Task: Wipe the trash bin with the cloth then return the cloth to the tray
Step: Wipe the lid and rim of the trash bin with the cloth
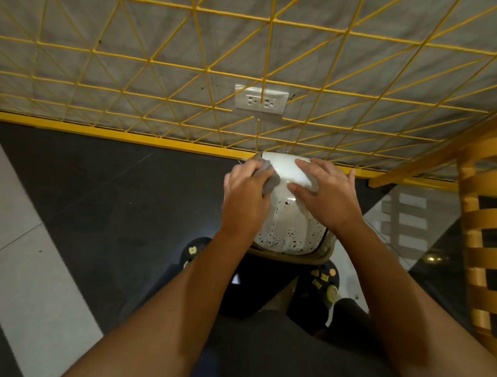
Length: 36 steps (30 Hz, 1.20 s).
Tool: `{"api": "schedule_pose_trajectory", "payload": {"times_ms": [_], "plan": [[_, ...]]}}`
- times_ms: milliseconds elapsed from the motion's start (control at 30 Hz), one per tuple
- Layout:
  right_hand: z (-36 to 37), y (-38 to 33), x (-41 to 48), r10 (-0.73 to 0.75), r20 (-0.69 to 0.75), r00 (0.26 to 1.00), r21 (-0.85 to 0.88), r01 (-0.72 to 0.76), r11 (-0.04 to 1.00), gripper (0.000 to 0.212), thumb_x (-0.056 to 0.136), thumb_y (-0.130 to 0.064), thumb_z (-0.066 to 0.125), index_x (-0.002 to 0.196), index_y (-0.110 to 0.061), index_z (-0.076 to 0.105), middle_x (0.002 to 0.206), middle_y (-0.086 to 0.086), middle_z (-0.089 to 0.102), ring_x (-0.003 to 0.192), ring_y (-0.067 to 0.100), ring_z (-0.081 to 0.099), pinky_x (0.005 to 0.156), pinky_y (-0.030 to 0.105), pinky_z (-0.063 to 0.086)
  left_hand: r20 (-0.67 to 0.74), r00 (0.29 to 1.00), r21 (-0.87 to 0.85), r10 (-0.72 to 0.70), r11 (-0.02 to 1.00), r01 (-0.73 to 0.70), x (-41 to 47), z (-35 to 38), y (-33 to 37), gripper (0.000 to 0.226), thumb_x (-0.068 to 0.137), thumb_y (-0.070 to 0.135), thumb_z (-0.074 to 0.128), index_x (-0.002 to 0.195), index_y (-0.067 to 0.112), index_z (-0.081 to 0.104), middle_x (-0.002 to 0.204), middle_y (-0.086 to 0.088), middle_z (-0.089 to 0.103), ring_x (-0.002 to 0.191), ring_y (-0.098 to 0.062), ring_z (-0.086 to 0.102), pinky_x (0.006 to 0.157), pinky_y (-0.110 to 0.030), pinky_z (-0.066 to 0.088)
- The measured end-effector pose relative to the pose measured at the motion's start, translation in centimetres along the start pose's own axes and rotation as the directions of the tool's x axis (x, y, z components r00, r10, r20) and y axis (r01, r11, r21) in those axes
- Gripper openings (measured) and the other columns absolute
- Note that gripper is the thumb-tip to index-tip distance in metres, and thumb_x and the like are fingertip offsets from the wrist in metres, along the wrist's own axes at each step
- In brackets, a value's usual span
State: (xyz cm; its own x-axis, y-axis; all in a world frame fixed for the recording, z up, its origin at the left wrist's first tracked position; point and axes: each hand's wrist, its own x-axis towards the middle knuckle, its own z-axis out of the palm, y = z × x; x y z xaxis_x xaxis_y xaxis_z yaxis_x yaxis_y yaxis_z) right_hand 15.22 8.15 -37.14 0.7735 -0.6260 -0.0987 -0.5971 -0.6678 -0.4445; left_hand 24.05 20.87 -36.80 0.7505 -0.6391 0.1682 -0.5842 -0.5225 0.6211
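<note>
A small white trash bin (286, 235) with dark speckles stands on the floor against the wall, seen from straight above. Its white lid (282, 168) faces up. My left hand (245, 198) grips a grey cloth (271, 181) and presses it on the left side of the lid. Over on the lid's right side, my right hand (327, 194) lies with thumb and fingers spread around the edge, steadying the bin. No tray is in view.
A yellow wire grid (191, 66) covers the grey wall, with a white double socket (260, 102) behind it. A yellow wooden chair (486, 222) stands close on the right. My feet in dark sandals (320, 284) flank the bin on the dark floor.
</note>
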Motion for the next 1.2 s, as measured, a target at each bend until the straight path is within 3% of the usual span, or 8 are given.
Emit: {"api": "schedule_pose_trajectory", "payload": {"times_ms": [167, 267, 467, 567, 733, 933, 1100, 1200], "plan": [[-0.2, 0.0, 0.2, 0.012, 0.009, 1.0, 0.021, -0.012, 1.0, 0.051, 0.084, -0.043, 0.06, 0.132, -0.03, 0.047, 0.14, 0.0, 0.044, 0.133, 0.018, 0.032, 0.113, 0.05, -0.005, 0.097, 0.985, 0.008, 0.144, 0.989, -0.145, -5.3, 0.9, -0.6, 0.033, 0.063, -0.009, 0.071, 0.095, -0.001, 0.07, 0.093, -0.02, 0.067, 0.085, -0.033, 0.061, 0.073, -0.046, 0.055], [0.1, 0.1, 0.1, 0.004, 0.004, 1.0, 0.018, -0.004, 1.0, 0.051, 0.084, -0.043, 0.059, 0.132, -0.03, 0.047, 0.14, 0.001, 0.043, 0.134, 0.018, 0.032, 0.113, 0.051, -0.003, 0.123, 0.986, 0.043, 0.11, 0.992, -0.116, -5.6, 1.2, -0.8, 0.038, 0.059, -0.009, 0.073, 0.096, 0.001, 0.07, 0.095, -0.019, 0.067, 0.087, -0.035, 0.063, 0.078, -0.044, 0.054], [0.0, 0.0, 0.2, 0.013, 0.021, 1.0, 0.021, -0.013, 1.0, 0.052, 0.084, -0.044, 0.059, 0.132, -0.031, 0.046, 0.141, -0.001, 0.043, 0.134, 0.018, 0.031, 0.113, 0.051, -0.003, -0.027, 0.998, 0.003, -0.05, 0.999, 0.05, -1.6, 0.4, 0.1, 0.025, 0.077, 0.008, 0.069, 0.103, 0.008, 0.069, 0.099, -0.009, 0.066, 0.087, -0.03, 0.058, 0.079, -0.032, 0.036], [-0.2, -0.1, 0.3, 0.021, 0.028, 0.999, 0.027, -0.021, 0.999, 0.052, 0.084, -0.045, 0.059, 0.132, -0.031, 0.047, 0.141, -0.001, 0.043, 0.134, 0.017, 0.031, 0.113, 0.05, -0.005, 0.009, 1.0, 0.006, 0.001, 1.0, -0.001, -3.1, 0.7, 0.4, 0.028, 0.072, 0.0, 0.072, 0.099, 0.003, 0.07, 0.098, -0.013, 0.067, 0.085, -0.032, 0.06, 0.079, -0.028, 0.038], [0.0, 0.1, 0.2, 0.01, 0.018, 1.0, 0.008, -0.01, 1.0, 0.052, 0.084, -0.045, 0.058, 0.132, -0.031, 0.047, 0.142, -0.001, 0.043, 0.134, 0.017, 0.031, 0.113, 0.05, -0.003, 0.014, 0.992, -0.024, 0.123, 0.992, -0.122, -5.8, 1.1, -0.1, 0.038, 0.057, -0.011, 0.076, 0.094, -0.002, 0.07, 0.091, -0.016, 0.067, 0.085, -0.021, 0.053, 0.07, -0.034, 0.045], [0.0, 0.1, 0.1, 0.009, 0.017, 1.0, 0.008, -0.009, 1.0, 0.051, 0.084, -0.046, 0.058, 0.132, -0.031, 0.047, 0.141, -0.001, 0.043, 0.134, 0.017, 0.032, 0.113, 0.05, -0.004, -0.016, 0.999, 0.007, -0.042, 0.999, 0.042, -1.4, -0.2, 0.4, 0.023, 0.077, 0.007, 0.065, 0.099, 0.005, 0.07, 0.094, -0.011, 0.066, 0.08, -0.033, 0.057, 0.076, -0.04, 0.046], [-0.3, 0.0, 0.3, 0.02, 0.035, 0.999, 0.006, -0.02, 1.0, 0.052, 0.084, -0.047, 0.058, 0.132, -0.032, 0.047, 0.141, -0.002, 0.043, 0.133, 0.016, 0.032, 0.113, 0.049, -0.005, 0.144, 0.976, 0.047, 0.161, 0.984, -0.169, -4.4, 0.3, -0.3, 0.028, 0.069, -0.003, 0.072, 0.096, 0.001, 0.071, 0.092, -0.013, 0.068, 0.08, -0.032, 0.063, 0.071, -0.038, 0.052], [-0.2, -0.1, 0.1, 0.038, 0.021, 0.999, 0.048, -0.039, 0.998, 0.051, 0.083, -0.045, 0.06, 0.131, -0.032, 0.048, 0.141, -0.003, 0.043, 0.134, 0.016, 0.031, 0.113, 0.052, -0.005, 0.256, 0.933, -0.009, 0.252, 0.966, -0.258, -6.5, 0.7, 0.3, 0.019, 0.072, 0.006, 0.068, 0.09, 0.001, 0.072, 0.086, -0.012, 0.066, 0.08, -0.029, 0.063, 0.069, -0.035, 0.051]]}}
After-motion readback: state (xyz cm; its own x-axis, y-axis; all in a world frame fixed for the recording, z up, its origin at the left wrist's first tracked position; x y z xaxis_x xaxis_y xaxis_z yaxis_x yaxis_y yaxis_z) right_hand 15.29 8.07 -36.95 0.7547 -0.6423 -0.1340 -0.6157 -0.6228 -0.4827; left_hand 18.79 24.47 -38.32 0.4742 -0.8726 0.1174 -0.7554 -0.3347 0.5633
